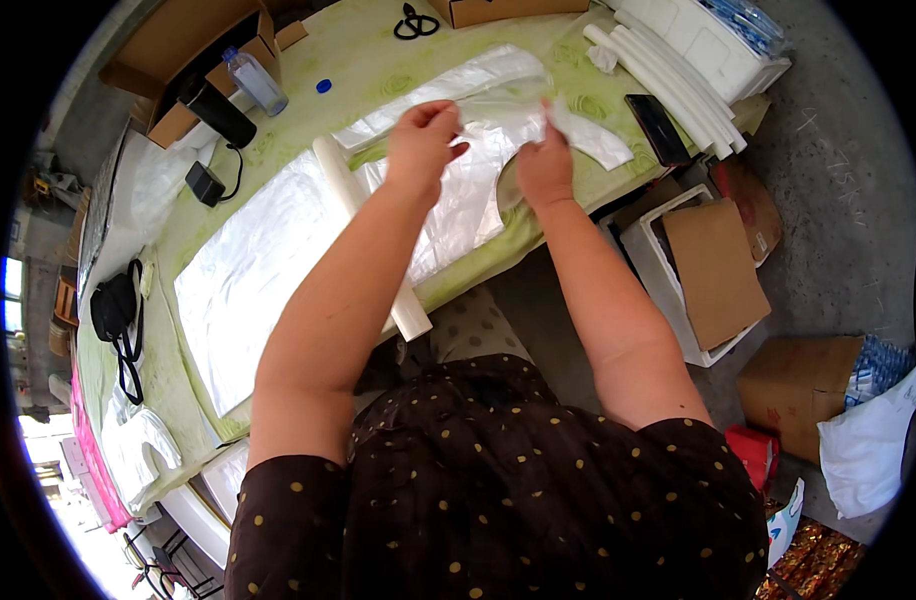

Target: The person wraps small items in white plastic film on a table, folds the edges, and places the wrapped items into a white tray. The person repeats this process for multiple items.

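Observation:
Over the table my left hand (418, 150) is raised, its fingers curved and its thumb apart from them. Its fingertips come close to a translucent plastic film (498, 108), but I cannot tell whether they touch it. My right hand (545, 172) pinches the film between thumb and fingers, slightly blurred. Beneath both hands lie white plastic sheets (468, 195). A cream-coloured roll (410, 312) lies across the sheets, under my left forearm, with its near end past the table edge. Left of it a larger white sheet (253, 275) is spread flat.
The green patterned tablecloth (363, 75) carries black scissors (416, 22), a blue cap (324, 86), a bottle (256, 82), a black cylinder (218, 112), an adapter (206, 184) and a phone (658, 130). White rolls (668, 85) lie far right. Boxes (716, 270) stand on the floor at right.

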